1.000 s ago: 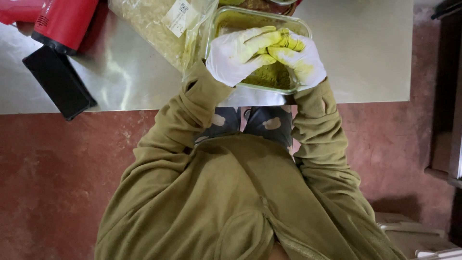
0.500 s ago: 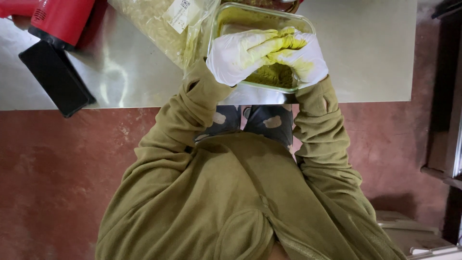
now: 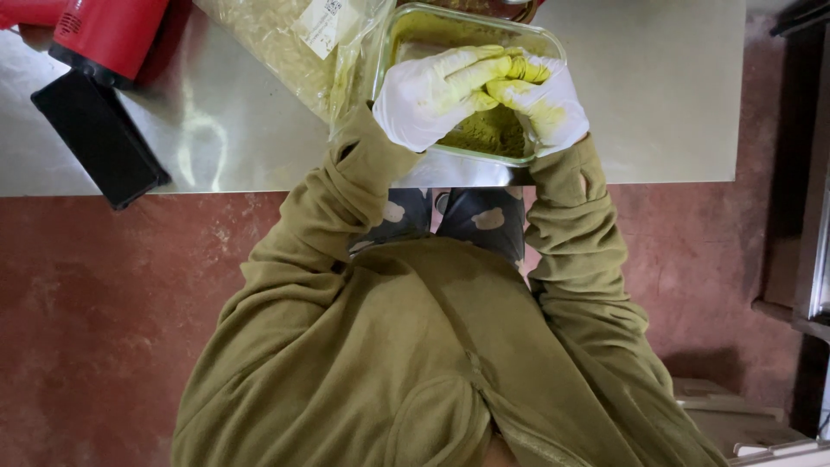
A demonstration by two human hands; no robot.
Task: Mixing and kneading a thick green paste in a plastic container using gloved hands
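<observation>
Scanning from the left, I see a red tool body [image 3: 108, 35] and a flat black slab [image 3: 99, 138] lying on the worktop [image 3: 657, 112], well to the left of the glass dish [image 3: 415, 30]. Just left of the dish lies a clear bag of pale grain [image 3: 277, 43] with a white label, touching or nearly touching the dish wall. Above the dish my left hand [image 3: 428, 95] and right hand [image 3: 545, 99], both in white gloves stained yellow-green, meet fingertip to fingertip. The grip on each side looks curled and narrow, pressed around a lump of the olive-green paste [image 3: 488, 134], though I cannot tell how much is actually held. The rest of the paste sits inside the dish, under the hands.

My worry is the dish: it sits right at the near edge of the worktop, so a downward push could tip it off. Sticky gloves could also drop paste on the olive sleeves or smear the bag.

That worktop is brushed metal, pale and reflective. Below it the floor [image 3: 112, 320] is reddish and worn, and dark shelving [image 3: 804, 216] stands right of the dish.
</observation>
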